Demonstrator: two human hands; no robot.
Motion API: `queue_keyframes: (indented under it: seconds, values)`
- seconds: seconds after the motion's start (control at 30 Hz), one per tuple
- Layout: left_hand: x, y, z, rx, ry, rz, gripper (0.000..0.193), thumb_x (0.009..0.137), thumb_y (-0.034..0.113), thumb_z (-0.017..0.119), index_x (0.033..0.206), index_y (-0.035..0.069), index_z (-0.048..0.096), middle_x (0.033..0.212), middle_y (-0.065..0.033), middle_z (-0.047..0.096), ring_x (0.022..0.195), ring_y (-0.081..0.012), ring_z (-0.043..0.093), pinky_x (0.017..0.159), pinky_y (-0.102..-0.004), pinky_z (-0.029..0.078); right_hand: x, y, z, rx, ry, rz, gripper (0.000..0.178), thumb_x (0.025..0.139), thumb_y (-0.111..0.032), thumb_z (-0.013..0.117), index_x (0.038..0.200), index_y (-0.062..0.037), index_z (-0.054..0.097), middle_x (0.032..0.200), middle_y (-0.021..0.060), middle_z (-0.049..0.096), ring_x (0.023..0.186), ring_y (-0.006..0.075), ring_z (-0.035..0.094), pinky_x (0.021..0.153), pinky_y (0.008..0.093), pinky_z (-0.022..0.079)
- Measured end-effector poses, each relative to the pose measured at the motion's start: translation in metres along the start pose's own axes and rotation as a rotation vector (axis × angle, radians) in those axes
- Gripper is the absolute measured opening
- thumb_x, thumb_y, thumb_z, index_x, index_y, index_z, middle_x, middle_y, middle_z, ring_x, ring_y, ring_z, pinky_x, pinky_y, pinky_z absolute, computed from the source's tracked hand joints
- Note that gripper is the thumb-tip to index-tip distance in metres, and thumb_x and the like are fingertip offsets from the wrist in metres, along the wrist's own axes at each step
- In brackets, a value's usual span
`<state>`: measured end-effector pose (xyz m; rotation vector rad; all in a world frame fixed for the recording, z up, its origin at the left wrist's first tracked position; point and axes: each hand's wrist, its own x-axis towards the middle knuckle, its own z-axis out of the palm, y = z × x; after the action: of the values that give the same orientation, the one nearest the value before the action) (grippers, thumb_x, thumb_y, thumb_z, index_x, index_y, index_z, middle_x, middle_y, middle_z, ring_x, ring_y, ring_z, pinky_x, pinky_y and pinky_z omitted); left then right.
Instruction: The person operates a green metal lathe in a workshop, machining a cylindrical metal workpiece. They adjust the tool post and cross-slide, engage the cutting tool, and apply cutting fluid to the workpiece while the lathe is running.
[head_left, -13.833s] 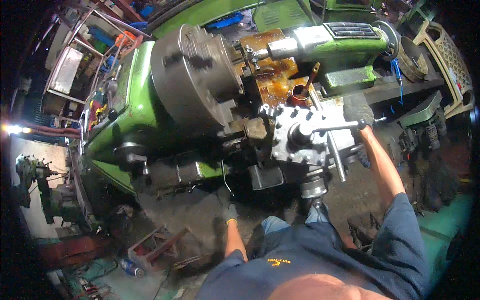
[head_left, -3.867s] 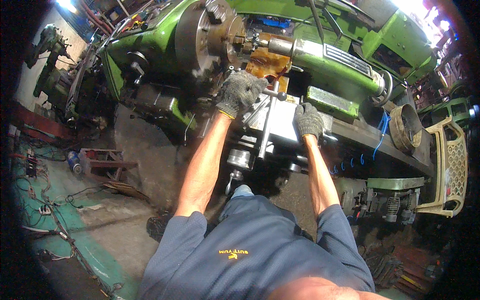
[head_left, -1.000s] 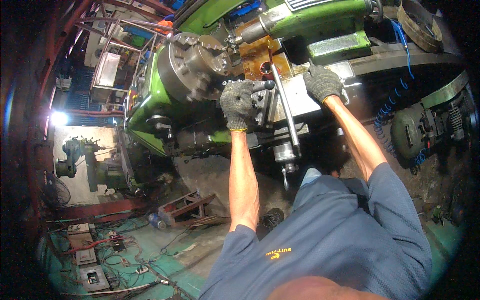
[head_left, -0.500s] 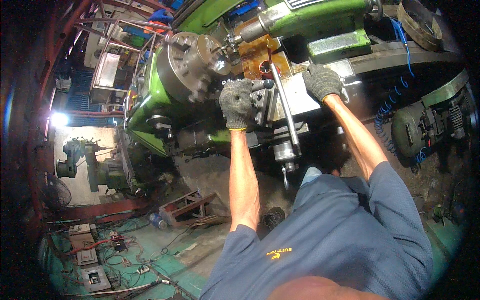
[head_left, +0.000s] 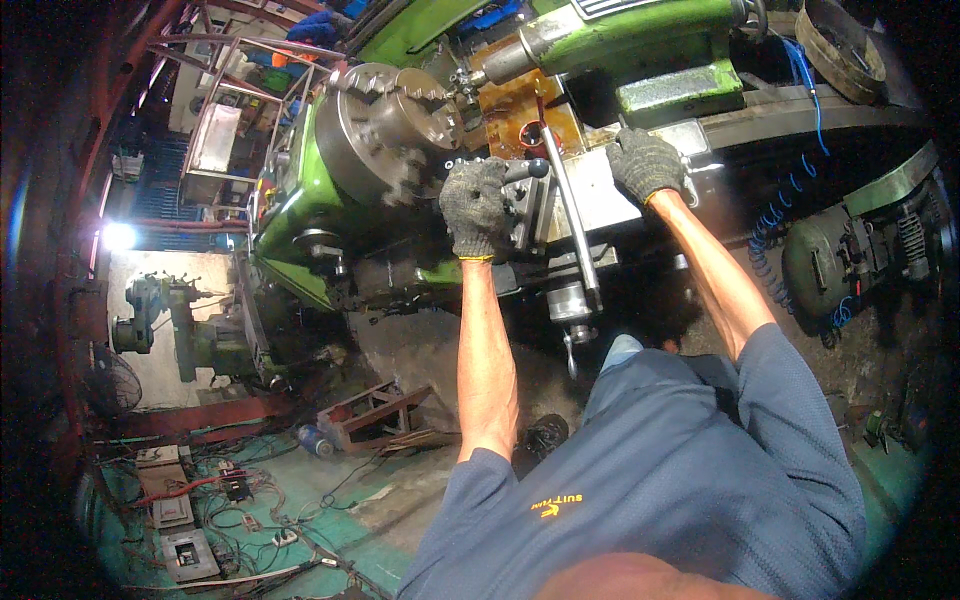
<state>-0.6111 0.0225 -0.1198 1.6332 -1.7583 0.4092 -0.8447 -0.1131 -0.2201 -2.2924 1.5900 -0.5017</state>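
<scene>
Two hands in grey knit gloves with yellow cuffs reach forward over a green lathe. The left hand [head_left: 473,208] is partly curled over the left side of a metal tool post [head_left: 530,214]; whether it grips anything underneath cannot be told. The right hand [head_left: 645,163], fingers bent, rests on a flat pale metal plate [head_left: 597,196]; what its fingertips hold, if anything, is unclear.

From the left, the green headstock [head_left: 290,222] carries a large round chuck [head_left: 362,145], just beyond and left of the left hand. A black-knobbed lever [head_left: 530,170] juts out right of that hand. Between the hands, a long metal bar [head_left: 571,220] slants toward the person, with a red-rimmed cup [head_left: 530,133] past its far end. Beyond the right hand sits the green tailstock [head_left: 645,32]; farther right hangs a blue hose [head_left: 800,68].
</scene>
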Motion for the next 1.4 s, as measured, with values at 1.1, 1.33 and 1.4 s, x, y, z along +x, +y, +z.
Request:
queue_keyframes:
  seconds: [1.1,1.33,1.4]
  values:
    - [-0.001,0.002,-0.007,-0.019,-0.084,0.044,0.023,0.087,0.029,0.058,0.089,0.013,0.075,0.086,-0.0115,0.07,0.084,-0.034,0.065,0.075,-0.0438,0.05,0.051,0.116,-0.077,0.199,0.23,-0.018,0.038,0.09,-0.04,0.061,0.108,-0.0085,0.073,0.103,0.0206,0.073,0.096,0.0383,0.07,0.086,0.0458,0.055]
    - [0.005,0.008,-0.014,-0.007,-0.067,0.042,0.029,0.083,0.04,0.069,0.086,0.012,0.073,0.085,-0.011,0.07,0.081,-0.0341,0.065,0.076,-0.0425,0.049,0.158,0.231,-0.175,-0.082,0.746,0.025,0.049,0.081,-0.045,0.073,0.108,-0.0042,0.073,0.104,0.0196,0.072,0.098,0.0354,0.069,0.086,0.0448,0.053]
    - [0.014,0.021,-0.011,0.0,-0.042,0.06,0.034,0.08,0.046,0.07,0.085,0.012,0.073,0.083,-0.012,0.069,0.08,-0.0347,0.065,0.075,-0.0431,0.049,0.192,0.267,-0.194,-0.181,0.811,0.119,0.059,0.083,-0.05,0.07,0.121,-0.0056,0.069,0.121,0.0205,0.069,0.113,0.0369,0.065,0.096,0.0451,0.05]
